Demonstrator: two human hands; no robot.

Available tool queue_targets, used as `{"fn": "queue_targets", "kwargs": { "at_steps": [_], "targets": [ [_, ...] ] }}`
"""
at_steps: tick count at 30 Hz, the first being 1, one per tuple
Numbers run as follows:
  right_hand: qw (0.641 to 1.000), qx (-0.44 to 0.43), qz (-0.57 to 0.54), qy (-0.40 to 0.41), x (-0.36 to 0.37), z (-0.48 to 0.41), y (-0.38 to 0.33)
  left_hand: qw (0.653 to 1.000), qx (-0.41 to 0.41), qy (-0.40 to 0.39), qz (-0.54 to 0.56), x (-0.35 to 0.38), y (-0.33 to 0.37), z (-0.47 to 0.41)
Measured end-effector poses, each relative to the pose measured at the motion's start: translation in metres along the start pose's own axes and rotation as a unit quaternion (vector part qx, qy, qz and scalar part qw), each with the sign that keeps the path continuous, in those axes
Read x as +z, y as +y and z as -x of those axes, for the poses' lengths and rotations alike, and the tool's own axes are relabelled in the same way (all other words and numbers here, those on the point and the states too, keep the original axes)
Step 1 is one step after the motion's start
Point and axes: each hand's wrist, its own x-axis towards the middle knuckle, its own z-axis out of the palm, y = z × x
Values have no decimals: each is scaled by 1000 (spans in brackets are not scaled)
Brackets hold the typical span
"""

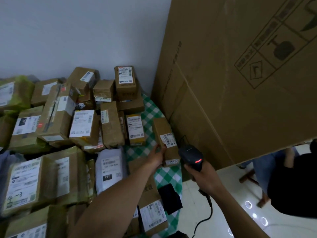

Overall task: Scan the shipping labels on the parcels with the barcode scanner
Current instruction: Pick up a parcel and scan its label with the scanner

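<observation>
Now your left hand [157, 156] grips the small parcel [163, 127] by the big carton [240, 86] — its label [169, 139] too blurred to read — while your right hand [205, 176] clasps the scanner [191, 155] just beside it.

Only the person's two arms show, both bare. The left forearm [111, 203] runs uncovered from the bottom edge of the view to the wrist and the left hand [155, 158], broad near the camera and narrowing toward the wrist. The right forearm [240, 212] is bare in the same way as far as the right hand [204, 177], and the view is too soft to show nails or fine marks.
</observation>
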Motion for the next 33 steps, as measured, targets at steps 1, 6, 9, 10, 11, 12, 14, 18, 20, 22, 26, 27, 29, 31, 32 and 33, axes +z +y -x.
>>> {"fn": "queue_targets", "kwargs": {
  "at_steps": [1, 6, 9, 10, 11, 12, 14, 18, 20, 22, 26, 27, 29, 31, 32, 33],
  "targets": [
    [1000, 8, 2, 2, 1, -3, 4, 1000, 6, 2, -1, 5, -2, -4],
    [1000, 12, 25, -15, 8, -14, 10, 999, 48, -7, 6, 23, -5, -28],
    [999, 12, 30, -25, 12, -18, 5, 998, 54, -31, -21, 22, -7, -36],
    [999, 12, 33, -29, 13, -20, 4, 997, 57, -36, -32, 20, -8, -38],
    [999, 12, 36, -33, 15, -20, 2, 997, 58, -38, -44, 17, -8, -38],
    [999, 12, 36, -37, 16, -20, 0, 996, 61, -38, -53, 14, -8, -38],
    [998, 10, 33, -49, 19, -21, -1, 994, 66, -1, -83, 2, -12, -35],
    [997, 11, 24, -70, 31, -17, 0, 960, 113, 153, -208, -34, -32, 3],
    [997, 13, 27, -76, 39, -14, 3, 940, 153, 196, -235, -50, -50, 23],
    [996, 13, 35, -86, 46, -11, 5, 933, 162, 208, -246, -60, -65, 43],
    [993, 14, 54, -101, 58, -5, 6, 910, 92, 222, -338, -69, -89, 57],
    [993, 17, 57, -106, 59, -3, 6, 911, 76, 212, -345, -68, -92, 57],
    [992, 18, 64, -110, 62, -1, 6, 913, 53, 189, -357, -65, -93, 57],
    [991, 14, 69, -112, 63, 2, 6, 909, 29, 183, -374, -57, -89, 57],
    [991, 14, 70, -110, 62, 3, 6, 907, 13, 186, -377, -52, -86, 57],
    [991, 13, 74, -107, 62, 4, 7, 907, -7, 192, -375, -48, -82, 56]
  ]
}}
